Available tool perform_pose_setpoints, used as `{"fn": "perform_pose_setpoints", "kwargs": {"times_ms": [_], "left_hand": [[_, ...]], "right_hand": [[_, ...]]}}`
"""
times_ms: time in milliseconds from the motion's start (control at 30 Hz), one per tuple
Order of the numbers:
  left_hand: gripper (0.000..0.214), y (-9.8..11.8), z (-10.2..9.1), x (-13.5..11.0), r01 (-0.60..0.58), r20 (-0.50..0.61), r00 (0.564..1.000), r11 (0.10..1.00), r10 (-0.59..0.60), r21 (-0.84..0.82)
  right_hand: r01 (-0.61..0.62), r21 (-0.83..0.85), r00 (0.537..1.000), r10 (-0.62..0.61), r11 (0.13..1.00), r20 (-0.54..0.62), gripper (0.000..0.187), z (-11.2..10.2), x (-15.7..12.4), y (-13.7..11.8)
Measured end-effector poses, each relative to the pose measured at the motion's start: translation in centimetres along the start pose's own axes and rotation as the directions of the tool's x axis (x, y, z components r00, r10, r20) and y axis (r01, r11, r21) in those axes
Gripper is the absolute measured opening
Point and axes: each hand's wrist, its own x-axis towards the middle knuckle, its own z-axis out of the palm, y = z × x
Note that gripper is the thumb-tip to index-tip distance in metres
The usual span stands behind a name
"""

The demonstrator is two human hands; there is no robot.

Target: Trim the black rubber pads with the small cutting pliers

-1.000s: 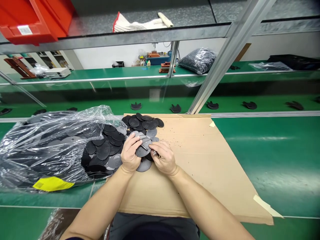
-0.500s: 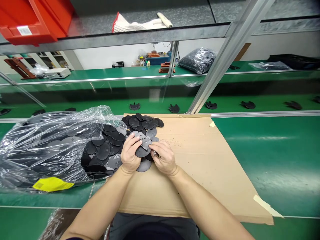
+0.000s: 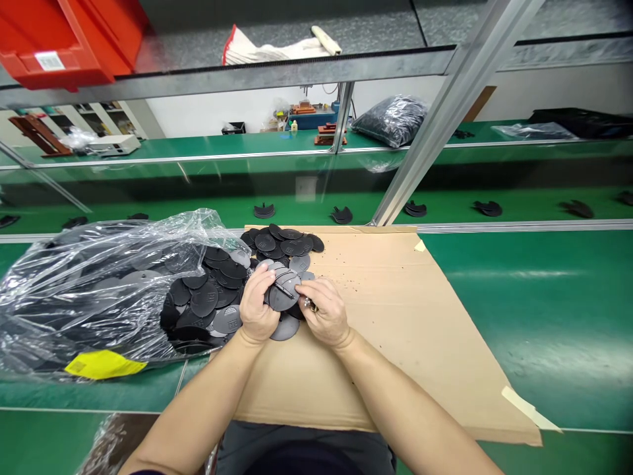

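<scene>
My left hand [image 3: 258,307] grips a dark grey round plastic disc [image 3: 283,298] with a slot and a raised bar across its face; other discs seem to lie behind it. The thumb and index finger of my right hand [image 3: 324,310] are closed at the disc's right edge. Curled in that same hand is a small shiny metal object [image 3: 310,304], mostly hidden by the fingers. Around and under my hands lies a pile of similar discs [image 3: 284,244]. More discs spill from a clear plastic bag [image 3: 99,284] on the left.
A cardboard sheet [image 3: 395,343] covers the green bench before me. Beyond it, black curved parts [image 3: 341,215] lie spaced along a green belt [image 3: 301,214]. A metal post [image 3: 430,138] slants up at the right. Overhead, a shelf holds a red bin [image 3: 74,46] and a white glove [image 3: 277,49].
The black parts on the belt have shifted slightly left. The disc in my left hand has turned or tilted a little; my hands have stayed almost in place.
</scene>
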Motion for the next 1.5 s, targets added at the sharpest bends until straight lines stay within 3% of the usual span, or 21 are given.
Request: {"fn": "perform_pose_setpoints", "kwargs": {"times_ms": [600, 733, 867, 967, 1033, 1067, 1167, 1267, 1300, 1400, 1467, 1500], "left_hand": [[0.043, -0.2, 0.1, -0.4, 0.029, -0.003, 1.0, 0.998, -0.029, -0.057], [0.044, -0.6, 0.2, -0.8, 0.049, 0.063, 0.997, 0.993, -0.043, -0.103], [0.046, -0.3, 0.4, -1.0, 0.17, 0.201, 0.968, 0.981, -0.15, -0.088], [0.052, 0.1, 0.7, -0.6, 0.377, 0.215, 0.913, 0.919, -0.347, -0.113], [0.054, 0.1, 1.2, 0.4, 0.552, 0.224, 0.829, 0.814, -0.513, -0.18], [0.052, -0.2, 1.6, 1.2, 0.631, 0.236, 0.774, 0.744, -0.587, -0.219], [0.047, -2.1, 3.6, 4.5, 0.795, 0.27, 0.603, 0.542, -0.75, -0.271], [0.046, -5.6, 6.3, 8.3, 0.872, 0.257, 0.483, 0.488, -0.837, -0.05], [0.047, -7.0, 7.1, 9.4, 0.866, 0.236, 0.459, 0.49, -0.857, 0.097], [0.051, -11.3, 9.2, 12.0, 0.831, 0.193, 0.44, 0.479, -0.877, 0.283], [0.052, -14.0, 10.0, 13.1, 0.8, 0.191, 0.427, 0.468, -0.884, 0.375], [0.051, -15.2, 10.4, 13.5, 0.784, 0.191, 0.413, 0.455, -0.89, 0.423]], "right_hand": [[-0.093, -0.007, 0.996, 0.093, 0.996, 0.017, 0.024, 0.1, 0.0, 0.1], [-0.107, 0.026, 0.994, 0.106, 0.994, 0.02, 0.025, 0.2, -0.1, 0.3], [-0.177, 0.01, 0.984, 0.177, 0.984, 0.008, 0.013, -0.4, 0.1, 1.1], [-0.266, -0.031, 0.962, 0.263, 0.963, -0.075, 0.008, -1.0, 0.3, 2.4], [-0.401, -0.006, 0.901, 0.393, 0.916, -0.184, 0.015, -1.4, 0.4, 3.4], [-0.484, 0.033, 0.846, 0.477, 0.875, -0.241, 0.019, -1.6, 0.4, 4.0], [-0.661, 0.245, 0.603, 0.696, 0.709, -0.388, 0.03, -2.3, 0.8, 5.5], [-0.661, 0.497, 0.353, 0.817, 0.563, -0.456, 0.034, -3.5, 1.2, 7.0], [-0.643, 0.571, 0.28, 0.851, 0.51, -0.444, 0.036, -4.0, 1.3, 7.4], [-0.577, 0.732, 0.116, 0.923, 0.362, -0.366, 0.039, -5.4, 1.3, 8.6], [-0.543, 0.769, 0.051, 0.927, 0.337, -0.37, 0.039, -5.9, 1.2, 9.0], [-0.54, 0.762, 0.044, 0.916, 0.358, -0.399, 0.038, -6.0, 1.0, 9.0]]}}
